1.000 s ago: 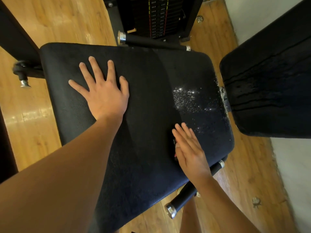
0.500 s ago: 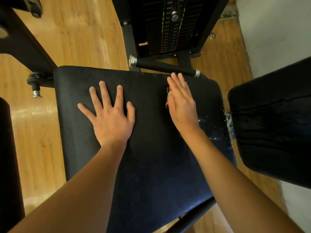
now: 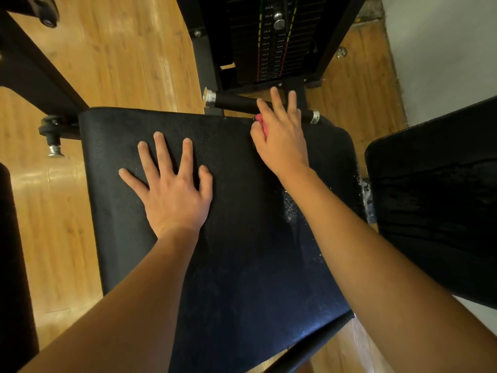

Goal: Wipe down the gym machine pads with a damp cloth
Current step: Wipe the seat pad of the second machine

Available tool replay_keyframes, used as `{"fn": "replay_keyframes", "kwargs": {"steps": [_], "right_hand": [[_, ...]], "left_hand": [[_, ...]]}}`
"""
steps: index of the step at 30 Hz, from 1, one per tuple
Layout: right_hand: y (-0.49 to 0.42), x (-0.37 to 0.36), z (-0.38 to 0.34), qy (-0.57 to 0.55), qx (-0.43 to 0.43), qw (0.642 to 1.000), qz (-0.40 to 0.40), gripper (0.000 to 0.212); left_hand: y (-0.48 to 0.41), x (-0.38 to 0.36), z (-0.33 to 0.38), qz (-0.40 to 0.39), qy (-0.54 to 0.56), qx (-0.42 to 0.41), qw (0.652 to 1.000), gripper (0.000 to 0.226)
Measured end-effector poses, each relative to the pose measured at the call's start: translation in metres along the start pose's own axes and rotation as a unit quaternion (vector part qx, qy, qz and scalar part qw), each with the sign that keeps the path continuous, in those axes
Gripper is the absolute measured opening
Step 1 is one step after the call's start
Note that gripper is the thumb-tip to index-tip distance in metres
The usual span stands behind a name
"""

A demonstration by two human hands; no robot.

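The pink cloth lies at the far edge of the black seat pad, mostly covered by the right hand; only a small pink fold shows beside the thumb. The right hand presses flat on the cloth, fingers extended and close together, fingertips reaching over the black handle bar. The left hand rests flat on the pad's left half, fingers spread. White specks mark the pad near the right forearm. A second black pad stands to the right. The weight stack sits beyond, on wooden floor.
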State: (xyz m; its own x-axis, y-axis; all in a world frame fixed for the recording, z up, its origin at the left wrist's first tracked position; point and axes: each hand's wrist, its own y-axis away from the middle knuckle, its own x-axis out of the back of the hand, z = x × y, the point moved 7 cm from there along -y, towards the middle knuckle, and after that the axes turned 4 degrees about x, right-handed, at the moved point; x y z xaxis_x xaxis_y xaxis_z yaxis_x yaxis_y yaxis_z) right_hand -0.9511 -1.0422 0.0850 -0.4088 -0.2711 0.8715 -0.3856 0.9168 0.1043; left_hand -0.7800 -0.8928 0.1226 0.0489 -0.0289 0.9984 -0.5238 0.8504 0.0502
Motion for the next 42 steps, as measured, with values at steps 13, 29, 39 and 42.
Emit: {"fn": "replay_keyframes", "kwargs": {"steps": [13,29,39,42], "right_hand": [[0.052,-0.008,-0.005,-0.038,0.036,0.999,0.009,0.051],[0.024,-0.008,-0.007,-0.031,0.010,0.999,0.009,0.053],[0.047,-0.009,-0.012,0.001,0.037,0.999,0.001,0.054],[0.031,-0.009,-0.013,-0.002,0.043,0.999,-0.007,0.053]], "left_hand": [[0.000,-0.002,-0.001,0.000,-0.001,0.001,1.000,0.058],[0.002,-0.001,0.002,0.006,0.002,0.001,1.000,0.058],[0.000,0.000,0.003,-0.004,-0.002,0.003,1.000,0.059],[0.000,0.001,0.001,-0.005,-0.003,0.005,1.000,0.059]]}}
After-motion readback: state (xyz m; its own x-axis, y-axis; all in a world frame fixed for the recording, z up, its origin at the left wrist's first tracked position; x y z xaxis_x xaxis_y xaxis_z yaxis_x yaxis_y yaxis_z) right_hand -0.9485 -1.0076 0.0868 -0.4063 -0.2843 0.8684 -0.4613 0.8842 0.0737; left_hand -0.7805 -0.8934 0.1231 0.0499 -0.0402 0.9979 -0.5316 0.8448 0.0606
